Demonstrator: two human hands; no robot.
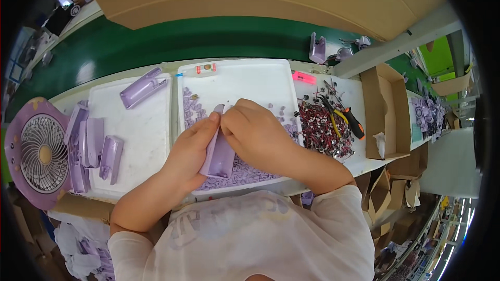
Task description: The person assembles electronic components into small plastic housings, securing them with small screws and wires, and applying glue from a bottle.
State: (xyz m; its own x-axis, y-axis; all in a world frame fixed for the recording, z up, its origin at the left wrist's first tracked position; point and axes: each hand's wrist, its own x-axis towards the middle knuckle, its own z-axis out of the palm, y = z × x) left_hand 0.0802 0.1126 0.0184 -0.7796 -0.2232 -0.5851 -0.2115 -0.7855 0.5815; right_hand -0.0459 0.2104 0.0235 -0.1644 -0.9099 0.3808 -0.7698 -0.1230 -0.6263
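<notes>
My left hand (188, 151) is closed around a light purple plastic housing (221, 158), a long hollow trough tilted with its open side up. At the housing's far end my right hand (253, 127) is closed, its curled fingers pressed against the rim. Whatever may be in those fingers is hidden. Both hands are above a white tray (250, 80). Many small purple plastic pieces (245, 173) lie in that tray, mostly along its near side and left edge. A clear bottle with a blue tip (203, 69) rests at the tray's far left corner.
Left, another white tray (143, 135) bears several purple housings (92, 138), beside a purple fan (45, 151). To the right are a pink marker (303, 77), a heap of small wired parts (320, 130), yellow-handled pliers (333, 119), an orange-and-black handle (355, 124) and a cardboard box (372, 119).
</notes>
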